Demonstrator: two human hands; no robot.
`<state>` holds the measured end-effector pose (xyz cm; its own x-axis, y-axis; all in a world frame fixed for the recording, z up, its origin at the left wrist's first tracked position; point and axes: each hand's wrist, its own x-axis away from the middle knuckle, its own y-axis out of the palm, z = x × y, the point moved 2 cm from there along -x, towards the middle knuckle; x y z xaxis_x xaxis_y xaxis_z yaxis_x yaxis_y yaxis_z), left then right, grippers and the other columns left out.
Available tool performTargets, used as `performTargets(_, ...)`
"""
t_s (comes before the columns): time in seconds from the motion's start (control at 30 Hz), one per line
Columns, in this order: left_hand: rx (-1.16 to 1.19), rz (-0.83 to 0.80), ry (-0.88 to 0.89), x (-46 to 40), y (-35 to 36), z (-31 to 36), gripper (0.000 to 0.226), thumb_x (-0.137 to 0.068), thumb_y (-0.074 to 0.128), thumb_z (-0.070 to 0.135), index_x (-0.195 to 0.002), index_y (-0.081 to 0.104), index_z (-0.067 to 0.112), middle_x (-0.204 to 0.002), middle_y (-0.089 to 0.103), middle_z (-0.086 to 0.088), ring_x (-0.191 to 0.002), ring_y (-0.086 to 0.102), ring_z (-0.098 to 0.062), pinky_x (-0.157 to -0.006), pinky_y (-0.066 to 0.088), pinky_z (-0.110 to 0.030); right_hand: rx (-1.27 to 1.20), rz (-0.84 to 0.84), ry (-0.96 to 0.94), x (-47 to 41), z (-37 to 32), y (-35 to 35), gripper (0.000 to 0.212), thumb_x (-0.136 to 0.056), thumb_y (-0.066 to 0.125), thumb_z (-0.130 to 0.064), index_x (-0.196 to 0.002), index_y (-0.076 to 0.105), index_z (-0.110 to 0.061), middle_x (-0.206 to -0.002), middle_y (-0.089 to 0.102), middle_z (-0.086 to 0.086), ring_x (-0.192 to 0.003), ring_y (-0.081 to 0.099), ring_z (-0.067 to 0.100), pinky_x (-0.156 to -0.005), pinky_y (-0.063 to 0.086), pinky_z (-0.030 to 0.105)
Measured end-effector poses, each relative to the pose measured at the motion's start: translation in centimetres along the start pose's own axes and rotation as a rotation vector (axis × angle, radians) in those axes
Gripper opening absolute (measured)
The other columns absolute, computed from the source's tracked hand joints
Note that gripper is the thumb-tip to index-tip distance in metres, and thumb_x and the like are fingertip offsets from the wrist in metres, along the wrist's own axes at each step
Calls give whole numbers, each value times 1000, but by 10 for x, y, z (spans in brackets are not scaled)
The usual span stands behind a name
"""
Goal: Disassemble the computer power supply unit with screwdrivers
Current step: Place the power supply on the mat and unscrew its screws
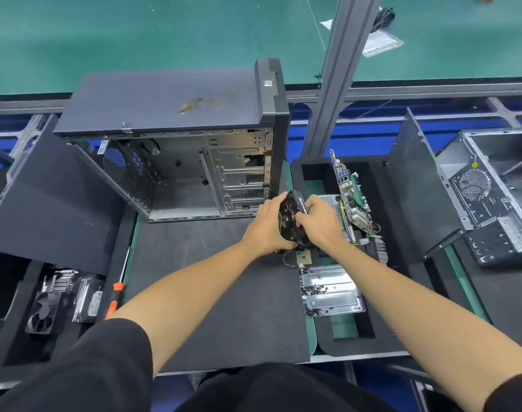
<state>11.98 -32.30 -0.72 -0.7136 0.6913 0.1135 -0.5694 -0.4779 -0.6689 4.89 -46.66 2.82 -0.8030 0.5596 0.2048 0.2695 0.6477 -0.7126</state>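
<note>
Holding a dark fan-like part [292,221] in both hands, I keep it lifted just beside the open computer case [176,162], above the parts tray [331,289] on my right. My left hand [265,227] curls round its side to steady it, while my right hand [317,221] pinches at its face, probably working something loose. Whether this belongs to the power supply, I cannot tell. An orange-handled screwdriver [117,289] lies untouched on the table's black mat [212,286]; green flooring stretches beyond.
</note>
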Motion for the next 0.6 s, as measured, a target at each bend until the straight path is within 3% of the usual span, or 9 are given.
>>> performTargets(0.1,125,105,34,4,2,1,122,-48,91,43,-149,22,38,-132,36,14,-124,35,-9,-104,48,-39,-370,-151,-37,1,3,-7,16,-74,60,-29,-81,52,-17,-67,55,-2,-64,53,16,-63,42,35)
performTargets(0.2,384,110,15,6,6,5,130,-50,99,42,-152,18,46,-134,42,19,-124,47,0,-103,50,-24,-673,-230,87,5,8,-10,15,-79,51,-26,-87,63,-23,-63,63,-13,-58,58,2,-72,44,33)
performTargets(0.27,507,91,2,8,10,11,124,-54,99,41,-149,21,56,-131,47,20,-117,54,1,-99,53,-23,-657,-287,47,11,12,-9,26,-75,51,-16,-97,63,-25,-75,65,-7,-67,62,3,-77,47,32)
performTargets(0.33,632,87,-50,9,14,18,111,-58,97,40,-143,28,58,-130,54,4,-117,61,-16,-97,56,-34,-634,-322,-2,22,21,-9,46,-64,53,-14,-107,59,-28,-100,60,2,-88,60,9,-76,48,25)
performTargets(0.43,934,40,-292,11,24,30,101,-62,88,44,-144,29,42,-125,61,-21,-107,70,-39,-89,61,-52,-518,-321,-236,38,40,-11,64,-66,56,-14,-127,50,-29,-128,53,4,-118,52,10,-91,43,17)
performTargets(0.5,1156,-41,-437,14,30,36,93,-67,83,55,-141,32,32,-121,64,-23,-99,71,-42,-89,58,-60,-421,-301,-379,46,47,-12,67,-72,63,-19,-136,46,-29,-132,50,0,-127,49,14,-102,41,21)
performTargets(0.6,1322,-234,-520,20,32,45,67,-83,65,70,-120,66,14,-115,66,-22,-95,71,-33,-83,60,-47,-327,-149,-427,54,44,-15,61,-73,65,-21,-124,47,-48,-121,54,-15,-116,56,10,-93,42,18)
